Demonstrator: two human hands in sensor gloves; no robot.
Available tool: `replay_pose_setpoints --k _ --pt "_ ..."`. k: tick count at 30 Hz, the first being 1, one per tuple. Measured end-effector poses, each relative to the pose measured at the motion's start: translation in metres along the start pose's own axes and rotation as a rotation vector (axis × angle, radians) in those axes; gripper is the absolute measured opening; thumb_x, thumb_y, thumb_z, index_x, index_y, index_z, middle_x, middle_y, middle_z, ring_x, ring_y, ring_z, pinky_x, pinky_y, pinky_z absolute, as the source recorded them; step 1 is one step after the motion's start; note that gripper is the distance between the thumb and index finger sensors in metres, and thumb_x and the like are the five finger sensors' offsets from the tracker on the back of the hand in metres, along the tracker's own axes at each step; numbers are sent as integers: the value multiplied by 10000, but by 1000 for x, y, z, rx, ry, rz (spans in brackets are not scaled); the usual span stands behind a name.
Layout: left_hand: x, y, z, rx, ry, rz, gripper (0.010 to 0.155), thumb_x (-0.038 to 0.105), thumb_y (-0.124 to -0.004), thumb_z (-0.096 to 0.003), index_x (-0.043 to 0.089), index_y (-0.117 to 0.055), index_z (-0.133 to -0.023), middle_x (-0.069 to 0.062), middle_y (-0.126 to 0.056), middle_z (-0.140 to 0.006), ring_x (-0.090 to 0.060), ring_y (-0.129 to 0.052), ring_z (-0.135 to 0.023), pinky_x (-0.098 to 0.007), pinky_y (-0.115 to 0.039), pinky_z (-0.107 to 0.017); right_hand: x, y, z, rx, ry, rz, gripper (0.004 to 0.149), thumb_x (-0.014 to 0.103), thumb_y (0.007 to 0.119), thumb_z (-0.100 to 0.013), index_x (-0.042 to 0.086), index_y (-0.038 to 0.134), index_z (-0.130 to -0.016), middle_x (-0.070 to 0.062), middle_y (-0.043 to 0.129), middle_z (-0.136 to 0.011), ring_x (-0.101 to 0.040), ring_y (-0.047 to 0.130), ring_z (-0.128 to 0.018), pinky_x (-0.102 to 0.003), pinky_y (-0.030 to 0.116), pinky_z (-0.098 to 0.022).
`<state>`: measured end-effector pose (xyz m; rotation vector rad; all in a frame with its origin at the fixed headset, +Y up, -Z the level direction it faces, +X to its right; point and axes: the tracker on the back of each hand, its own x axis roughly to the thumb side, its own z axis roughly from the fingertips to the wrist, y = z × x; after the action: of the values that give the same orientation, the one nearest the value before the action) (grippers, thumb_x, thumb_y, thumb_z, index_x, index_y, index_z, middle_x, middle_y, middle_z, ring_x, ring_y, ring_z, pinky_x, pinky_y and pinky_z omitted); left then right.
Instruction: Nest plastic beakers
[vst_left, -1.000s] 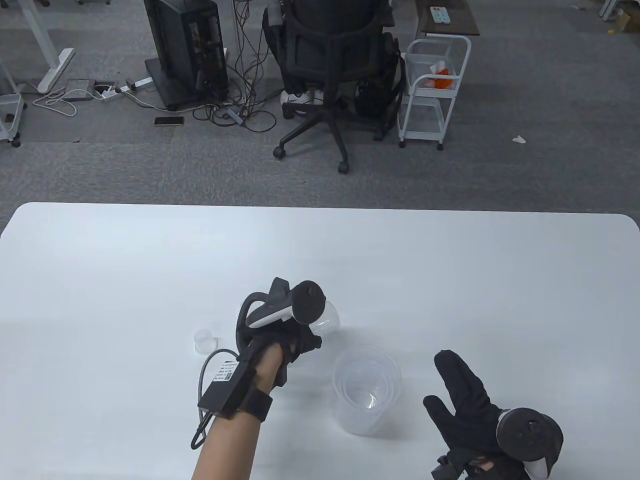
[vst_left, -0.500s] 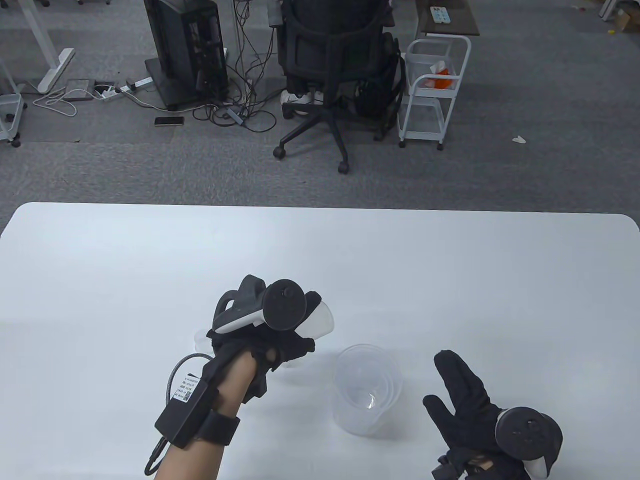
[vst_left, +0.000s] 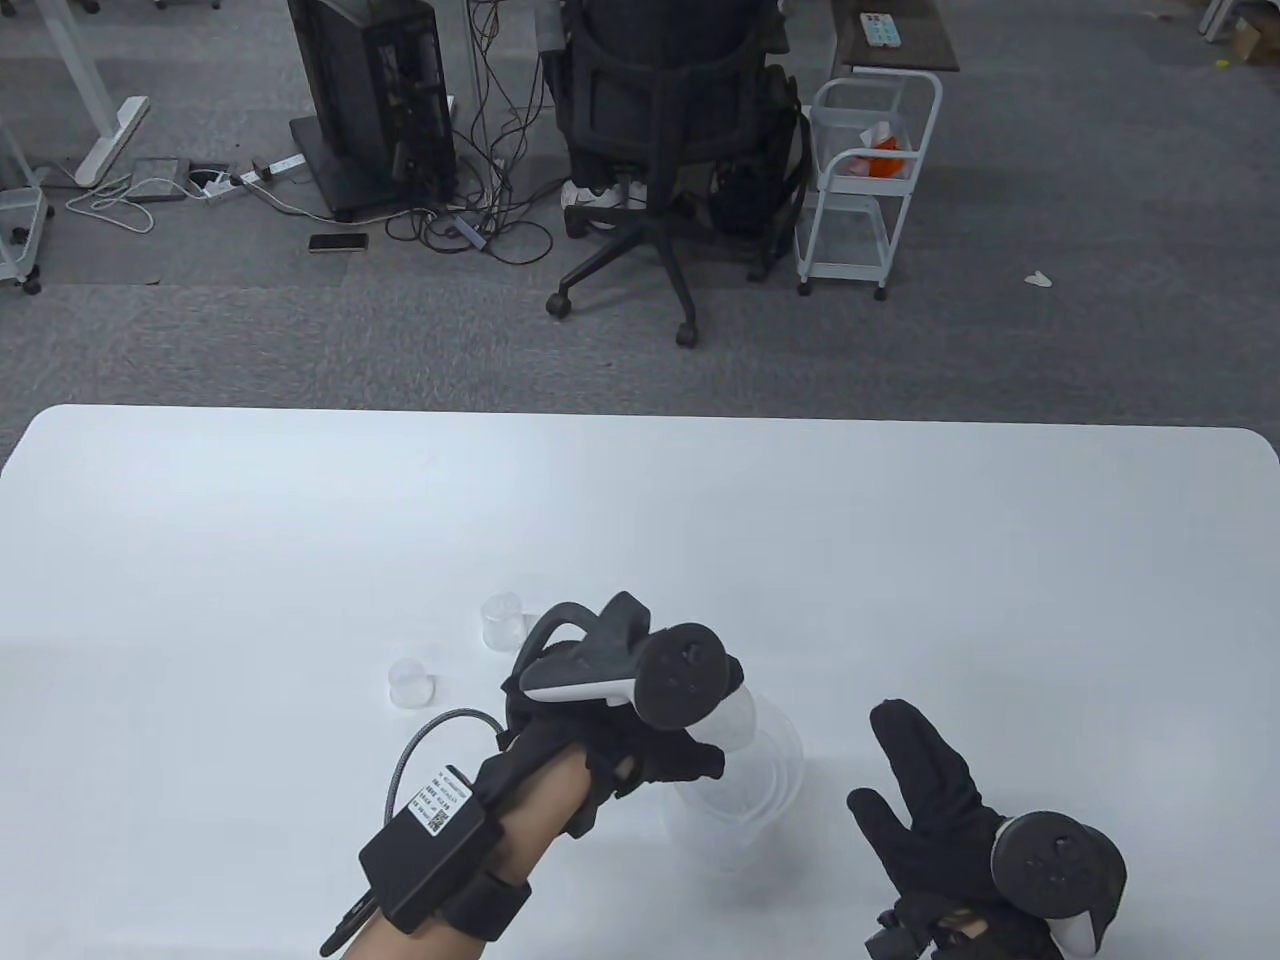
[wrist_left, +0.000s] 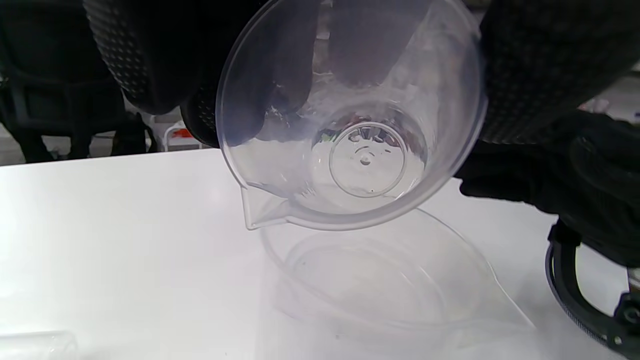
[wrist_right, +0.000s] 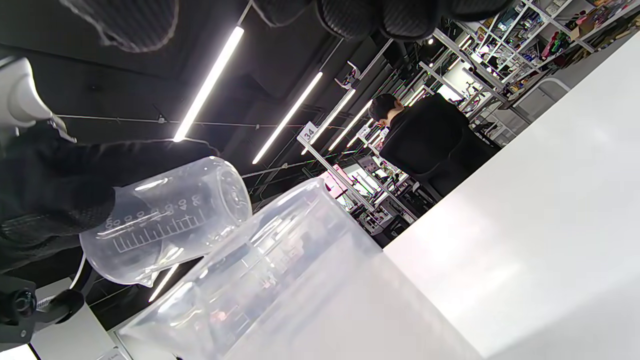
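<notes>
1. Since the earlier frames the left hand (vst_left: 640, 740) has swung from left of centre to the lower middle of the table view, carrying a clear beaker (wrist_left: 350, 125). This uncovered a small cup (vst_left: 502, 620) just left of centre.
2. Table (vst_left: 640, 500): white, fills the lower half of the frame.
3. Stack of beakers (vst_left: 745, 810): lower centre, upright, mouth open to receive the next one.
4. Carried beaker: fingers (wrist_left: 135, 60) wrap its wall; it hangs tilted just above the stack's mouth, spout low, probably to line up before dropping in.
5. Right hand (vst_left: 935, 800): lower right, fingers spread, holding nothing, apart from the stack.
6. Smallest cup (vst_left: 410, 683): left of the left hand, not yet nested.
</notes>
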<state>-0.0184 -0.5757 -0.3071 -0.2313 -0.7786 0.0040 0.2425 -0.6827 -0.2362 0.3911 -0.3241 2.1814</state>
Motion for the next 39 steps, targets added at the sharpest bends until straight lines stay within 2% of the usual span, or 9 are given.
replay_pose_setpoints --k 4,10,15,20,24,30,39 --pt "15 -6 -13 -47 -12 -79 721 618 -808 -391 258 -684 -1003 -174 -764 -963 -391 -960 -680 -409 -818 -405 0 0 0 0 0 1 751 548 719 -483 105 455 -1029 -216 480 -1118 -507 540 -967 -615 525 -660" --pt "22 -17 -26 -88 -17 -115 702 628 -782 -399 256 -706 -989 -160 -726 -993 -391 -924 -739 -426 -801 -453 -1 0 0 2 1 4 754 549 719 -483 103 453 -1030 -216 481 -1117 -508 538 -968 -616 524 -661" --pt "14 -14 -22 -17 -40 -19 721 619 -761 -415 254 -633 -1024 -167 -627 -1060 -412 -841 -858 -479 -766 -543 -1 0 0 6 5 4 753 549 719 -483 104 453 -1029 -218 481 -1117 -508 536 -969 -618 521 -661" --pt "-20 -10 -6 78 19 55 690 559 -770 -435 245 -613 -1030 -165 -566 -1086 -437 -772 -916 -529 -717 -609 -1 0 0 10 4 6 754 549 719 -482 105 453 -1029 -218 481 -1118 -508 536 -969 -618 521 -661" --pt "-55 -22 8 91 120 63 680 527 -783 -437 240 -610 -1028 -151 -543 -1097 -450 -722 -952 -556 -670 -648 -1 1 0 13 2 9 752 549 718 -483 104 453 -1029 -219 481 -1117 -507 536 -970 -618 520 -661" --pt "-109 -62 24 49 264 147 670 486 -802 -436 234 -600 -1023 -129 -526 -1103 -460 -674 -979 -568 -636 -667 -1 2 0 17 2 17 752 548 719 -483 103 455 -1029 -218 482 -1117 -507 536 -969 -620 520 -661" --pt "-151 -108 24 -15 411 161 717 438 -835 -423 219 -536 -1036 -138 -453 -1109 -481 -579 -1006 -576 -598 -679 -1 3 0 18 6 21 750 547 720 -482 103 459 -1028 -219 491 -1115 -506 541 -969 -620 521 -661"
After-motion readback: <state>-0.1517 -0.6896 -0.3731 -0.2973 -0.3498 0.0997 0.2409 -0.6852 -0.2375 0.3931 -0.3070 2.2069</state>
